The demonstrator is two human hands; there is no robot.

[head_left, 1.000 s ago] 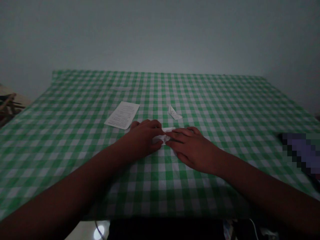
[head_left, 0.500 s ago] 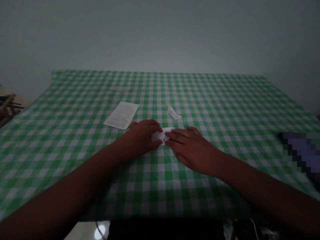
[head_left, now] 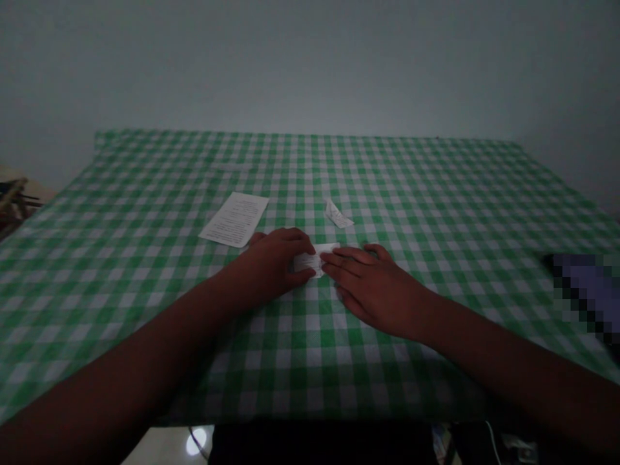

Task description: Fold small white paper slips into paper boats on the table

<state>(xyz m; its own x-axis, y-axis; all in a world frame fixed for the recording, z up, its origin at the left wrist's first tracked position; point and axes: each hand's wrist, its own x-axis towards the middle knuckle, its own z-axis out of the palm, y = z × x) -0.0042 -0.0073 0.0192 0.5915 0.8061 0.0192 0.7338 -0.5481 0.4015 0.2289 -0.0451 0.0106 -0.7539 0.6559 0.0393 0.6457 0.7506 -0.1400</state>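
A small white piece of folded paper (head_left: pixel 307 261) with print on it lies on the table between my two hands. My left hand (head_left: pixel 277 258) holds its left part, with the fingertips at the far edge and the thumb at the near edge. Stretched flat over the paper's right part, the fingers of my right hand (head_left: pixel 375 284) cover much of it. Just beyond the hands rests a folded paper boat (head_left: pixel 338 214), printed and lying on its side. A larger printed sheet (head_left: pixel 236 219) lies flat beyond my left hand.
A green and white checked cloth (head_left: pixel 310 361) covers the table. At the right edge lies a dark, pixelated object (head_left: pixel 588 290), its kind hidden. A pale wall (head_left: pixel 310 64) stands behind the table.
My right hand's fingers have drawn closer together and lie flatter on the paper. My left hand keeps its hold. The view has shifted slightly; the boat and the sheet stay put.
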